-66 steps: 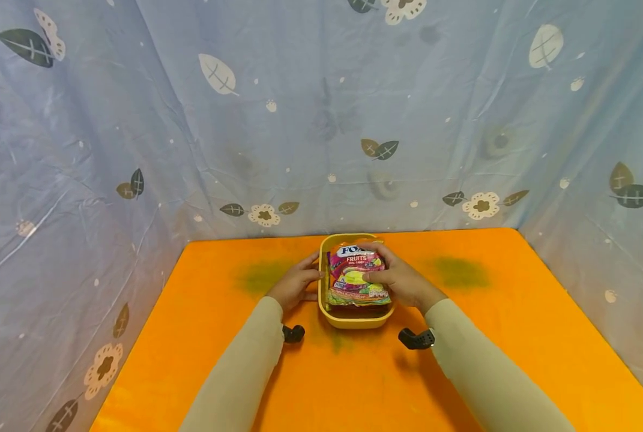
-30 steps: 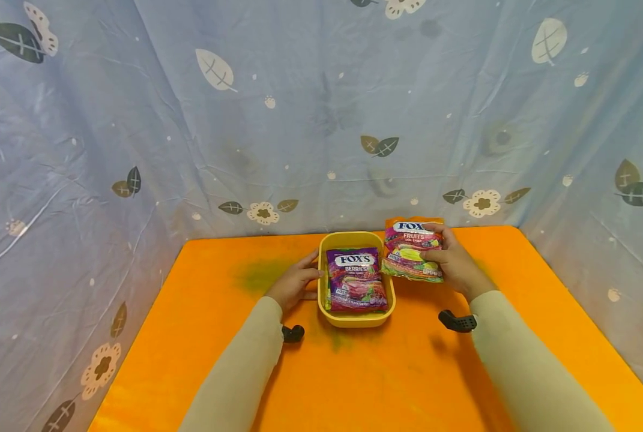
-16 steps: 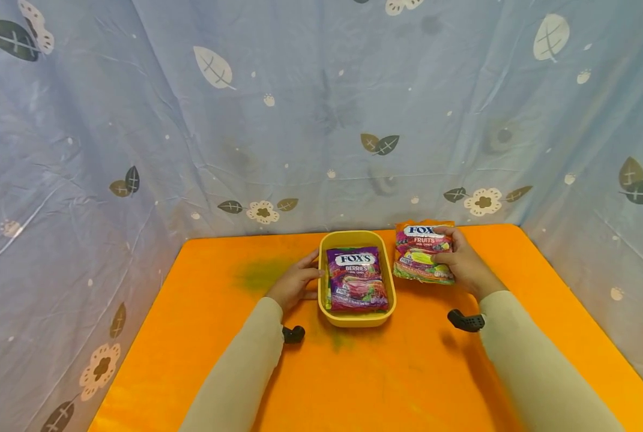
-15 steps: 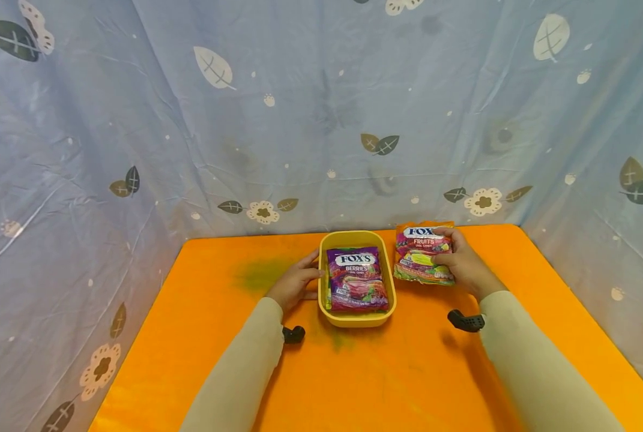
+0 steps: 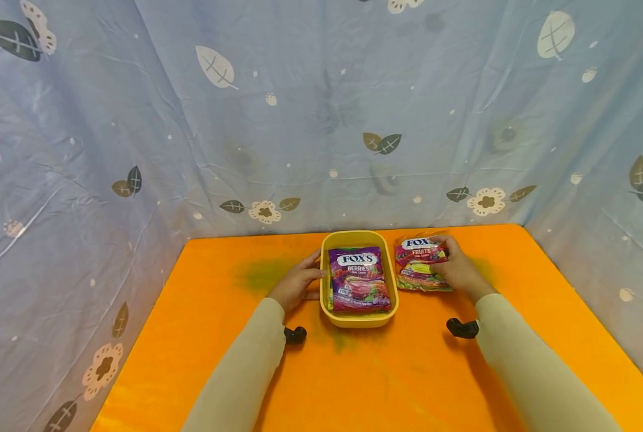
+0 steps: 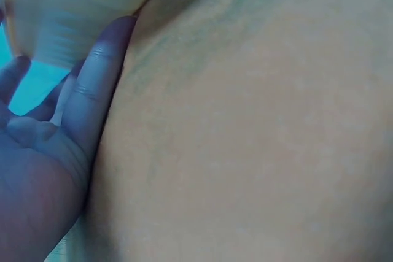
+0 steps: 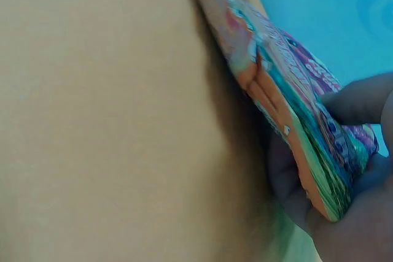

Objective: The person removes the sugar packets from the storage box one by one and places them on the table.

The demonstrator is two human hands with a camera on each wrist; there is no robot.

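Note:
In the head view a yellow rectangular tub (image 5: 356,322) stands near the table's far side. A purple Fox's Berries candy bag (image 5: 359,285) lies in it, over a green-edged packet mostly hidden beneath. My left hand (image 5: 298,284) touches the tub's left wall; the left wrist view shows straight fingers (image 6: 92,90) against the pale tub wall (image 6: 67,10). Right of the tub, my right hand (image 5: 458,271) pinches a pink Fox's Fruits candy bag (image 5: 414,264) by its right side. In the right wrist view the bag (image 7: 270,72) is tilted, its far end low over the table.
An orange cloth covers the table (image 5: 364,384), with greenish stains on it. Blue curtains (image 5: 321,120) printed with leaves and flowers close off the back and both sides. A black wrist device (image 5: 461,328) sits at each sleeve cuff.
My right hand has lifted the Fruits bag out of the tub, moved it right and lowered it to the table beside the tub, baring the Berries bag. My left hand stays put.

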